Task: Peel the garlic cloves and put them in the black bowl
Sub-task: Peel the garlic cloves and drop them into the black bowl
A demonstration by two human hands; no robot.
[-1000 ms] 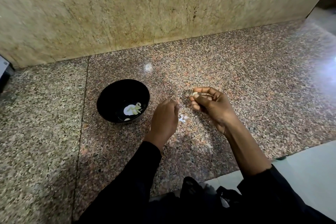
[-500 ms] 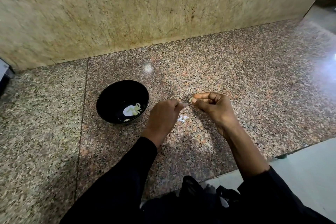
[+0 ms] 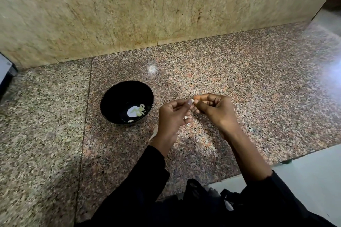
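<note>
Speckled granite counter [image 3: 258, 88] runs below a beige stone wall [image 3: 92, 14], with one black bowl [image 3: 114, 97] at the left holding several peeled cloves [image 3: 139, 110], too bunched to count. Just right of it, the left hand [image 3: 171, 116] and right hand [image 3: 215, 110] meet above the counter, both pinching one garlic clove [image 3: 192, 101]. One scrap of peel [image 3: 154, 132] lies beside the left wrist.

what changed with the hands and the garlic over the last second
The left hand rose off the counter and moved right to meet the right hand, its fingers now pinching the garlic clove that the right hand already held. The two hands went from apart to touching at the clove. The black bowl with its peeled cloves stayed in place on the granite counter.
</note>
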